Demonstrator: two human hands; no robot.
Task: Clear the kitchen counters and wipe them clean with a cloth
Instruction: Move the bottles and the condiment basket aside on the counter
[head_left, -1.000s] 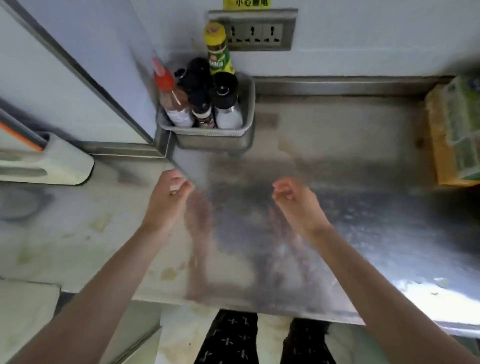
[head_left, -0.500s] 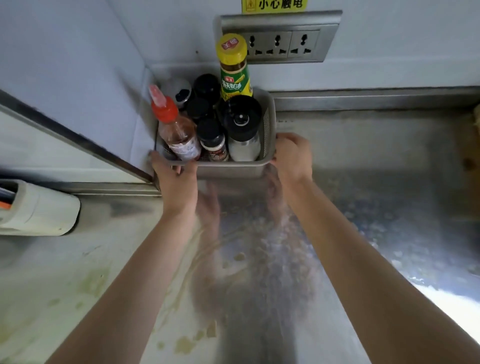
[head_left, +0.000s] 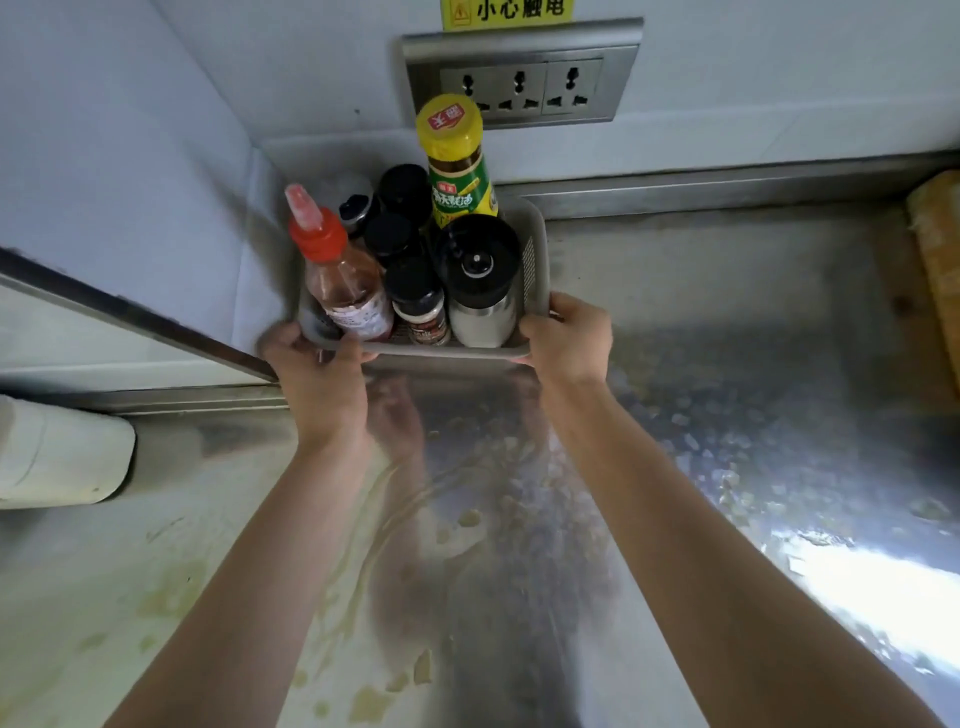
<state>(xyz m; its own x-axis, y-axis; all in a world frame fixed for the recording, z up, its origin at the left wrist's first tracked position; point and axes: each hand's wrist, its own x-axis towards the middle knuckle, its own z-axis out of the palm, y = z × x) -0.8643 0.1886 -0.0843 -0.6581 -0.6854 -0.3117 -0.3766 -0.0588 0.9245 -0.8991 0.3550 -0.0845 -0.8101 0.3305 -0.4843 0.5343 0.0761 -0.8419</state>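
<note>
Basket (head_left: 539, 260) in the back corner of the counter (head_left: 727, 374), crammed with upright bottles (head_left: 460, 200); left hand (head_left: 317, 371) and right hand (head_left: 569, 343) each grip a front corner of its rim. Looks heavy and top-heavy, stiff plastic, likely glass inside: hold both ends, keep it level, no tipping.

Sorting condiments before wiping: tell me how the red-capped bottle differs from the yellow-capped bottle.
The red-capped bottle has a pointed nozzle; the yellow-capped bottle has a broad flat lid. The red-capped bottle is clear with reddish liquid; the yellow-capped bottle wears a green and yellow label. The red-capped bottle stands front left in the grey basket; the yellow-capped bottle stands at the back. Both share that basket.
</note>
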